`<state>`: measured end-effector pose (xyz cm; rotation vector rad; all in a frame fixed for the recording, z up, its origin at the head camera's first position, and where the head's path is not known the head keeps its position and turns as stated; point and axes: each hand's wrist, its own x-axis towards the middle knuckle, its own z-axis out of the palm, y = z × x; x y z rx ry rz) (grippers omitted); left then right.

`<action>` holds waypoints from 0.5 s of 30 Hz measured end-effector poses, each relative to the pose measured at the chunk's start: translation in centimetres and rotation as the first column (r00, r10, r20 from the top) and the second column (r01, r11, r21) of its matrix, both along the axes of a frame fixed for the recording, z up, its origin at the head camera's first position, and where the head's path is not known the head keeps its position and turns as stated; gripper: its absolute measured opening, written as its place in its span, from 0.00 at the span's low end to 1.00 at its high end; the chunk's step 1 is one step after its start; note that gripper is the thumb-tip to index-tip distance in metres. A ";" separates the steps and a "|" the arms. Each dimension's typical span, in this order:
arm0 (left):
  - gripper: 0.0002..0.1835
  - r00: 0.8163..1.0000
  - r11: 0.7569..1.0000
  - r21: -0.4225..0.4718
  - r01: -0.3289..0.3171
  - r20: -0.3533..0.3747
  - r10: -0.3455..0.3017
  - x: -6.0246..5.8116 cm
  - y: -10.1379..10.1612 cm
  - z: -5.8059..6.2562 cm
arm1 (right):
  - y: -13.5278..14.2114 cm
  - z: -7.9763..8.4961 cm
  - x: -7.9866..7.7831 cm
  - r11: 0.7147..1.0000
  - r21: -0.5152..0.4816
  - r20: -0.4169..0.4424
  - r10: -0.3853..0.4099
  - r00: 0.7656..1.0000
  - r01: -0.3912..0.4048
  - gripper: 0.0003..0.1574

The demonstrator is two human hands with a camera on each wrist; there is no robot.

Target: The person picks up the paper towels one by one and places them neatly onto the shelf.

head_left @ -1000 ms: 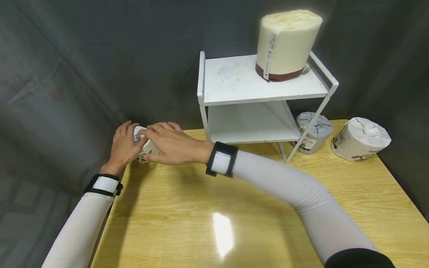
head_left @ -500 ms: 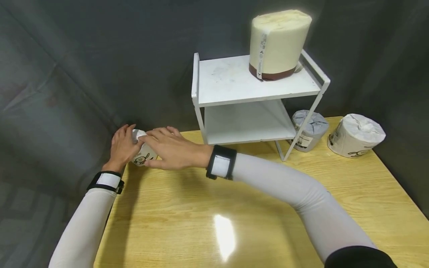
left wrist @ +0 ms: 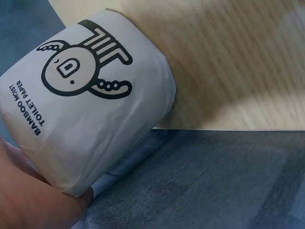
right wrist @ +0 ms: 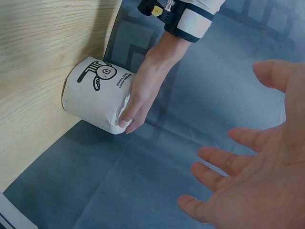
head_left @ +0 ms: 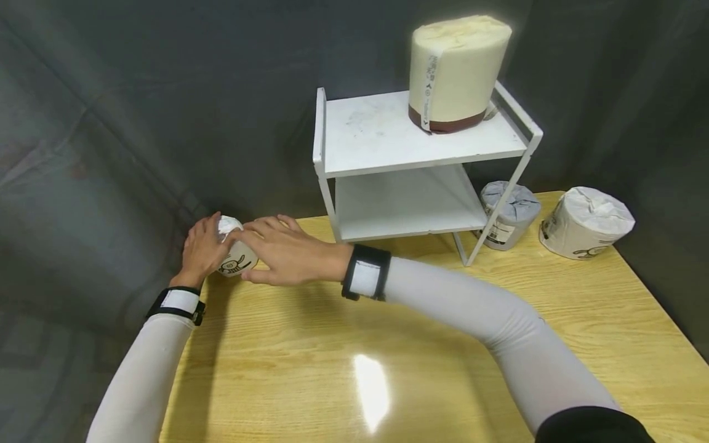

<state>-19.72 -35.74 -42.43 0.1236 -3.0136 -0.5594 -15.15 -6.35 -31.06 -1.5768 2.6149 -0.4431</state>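
A white paper-wrapped toilet paper roll [head_left: 237,257] stands upright at the table's far left corner. Black cartoon print and the words "bamboo moist toilet paper" mark its side in the left wrist view. My left hand [head_left: 202,249] grips it at the top, the thumb [left wrist: 43,205] against its upper edge and the other fingers mostly hidden. Just right of the roll hovers my right hand [head_left: 293,251], fingers spread. In the right wrist view its palm faces the roll [right wrist: 97,95] across a gap, holding nothing.
A white two-tier shelf [head_left: 365,132] stands at the back, bearing a large cream-wrapped roll [head_left: 460,74]. To its right are a grey-wrapped roll [head_left: 512,212] and another white-wrapped roll [head_left: 588,223]. Dark curtains [head_left: 221,92] border the wooden table [head_left: 310,363].
The head view has shifted slightly, with the shelf now a little further left. More of the toilet paper roll's print shows between my hands. Both hands keep nearly the same pose.
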 end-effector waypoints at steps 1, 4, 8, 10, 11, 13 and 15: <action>0.50 1.000 1.000 0.001 -0.002 -0.001 0.002 0.0 0.0 -0.1 | 0.0 -0.1 0.0 1.000 0.001 0.000 -0.001 1.000 0.001 0.47; 0.48 1.000 1.000 0.010 -0.005 -0.004 0.005 0.1 0.1 -0.3 | -0.1 -0.5 -0.1 1.000 0.004 0.001 0.002 1.000 -0.002 0.48; 0.45 1.000 0.999 0.034 -0.011 -0.006 0.011 0.3 0.2 -0.4 | -0.3 -1.2 -0.2 1.000 0.021 -0.005 0.006 1.000 -0.005 0.48; 0.44 1.000 0.999 0.051 -0.016 -0.006 0.016 0.6 0.4 -0.3 | -0.4 -1.5 -0.2 1.000 0.025 -0.007 0.007 1.000 -0.007 0.48; 0.44 1.000 0.998 0.060 -0.018 -0.006 0.018 0.7 0.5 -0.3 | -0.4 -1.6 -0.2 1.000 0.027 -0.007 0.007 1.000 -0.007 0.48; 0.43 1.000 0.997 0.076 -0.022 -0.008 0.022 0.9 0.6 -0.3 | -0.5 -1.9 -0.2 1.000 0.026 -0.005 0.006 1.000 -0.006 0.48; 0.43 1.000 0.996 0.085 -0.022 -0.010 0.023 1.1 0.8 -0.3 | -0.6 -2.2 -0.2 1.000 0.021 0.002 0.003 1.000 -0.003 0.48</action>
